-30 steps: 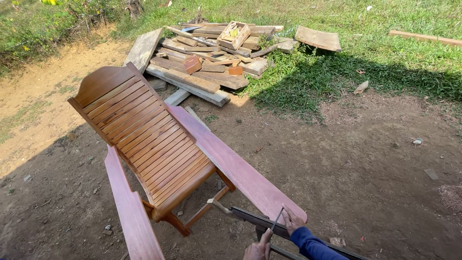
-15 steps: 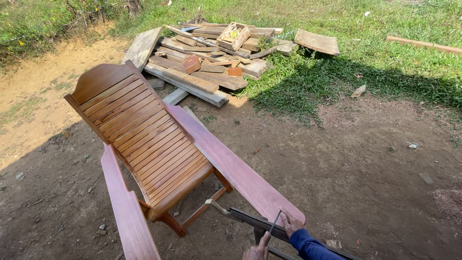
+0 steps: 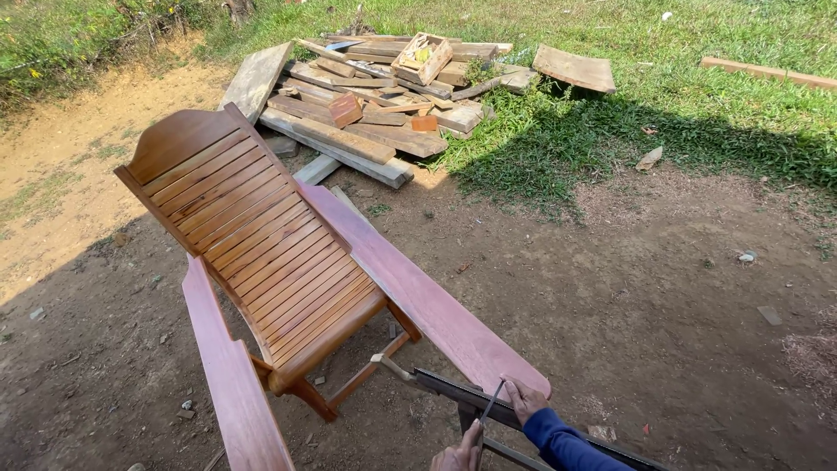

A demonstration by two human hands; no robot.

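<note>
Landmark: wooden chair (image 3: pixel 261 253), 2 broad armrests.
Saw (image 3: pixel 453 390): under the chair's right armrest (image 3: pixel 427 301); long axis crosses it.
Right hand (image 3: pixel 526 399): nearer, fingers apparently gripping your saw's frame.
Left hand (image 3: pixel 459 453): grasp unclear, cropped.

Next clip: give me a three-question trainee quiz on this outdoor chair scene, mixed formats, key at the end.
1. True or false: the slatted wooden chair stands on grass.
2. Multiple choice: the pile of wood offcuts lies (A) beyond the chair's backrest, (B) under the seat, (C) on the right armrest.
3. Fill in: the right hand rests at the near end of the chair's wide, flat ____.

Key
1. False: it stands on bare dirt; the grass begins farther back.
2. A.
3. Armrest. The left hand is close beside it, by a thin dark tool.
</note>
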